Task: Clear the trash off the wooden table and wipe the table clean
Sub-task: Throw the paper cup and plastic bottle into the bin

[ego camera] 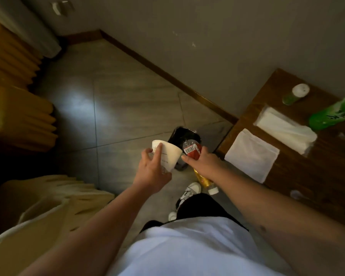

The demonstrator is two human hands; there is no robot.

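The wooden desk (299,170) stands against the wall at right, its near left corner jutting toward the black-lined bin (182,136) on the tiled floor (118,100). Open floor stretches left of the bin up to the yellow upholstered furniture (22,116).

The left hand (153,172) wraps a smooth white paper cup (167,154), tilted on its side, thumb and fingers closed round its wall, directly over the bin's mouth. The right hand (203,162) closes its grip on a clear plastic bottle (193,152) with a red label, held base-up beside the cup, its white cap pointing down toward the shoes.

On the desk lie a folded white cloth (251,154), a tissue pack (287,130), a green bottle (331,114) and a small green-and-white container (296,93).
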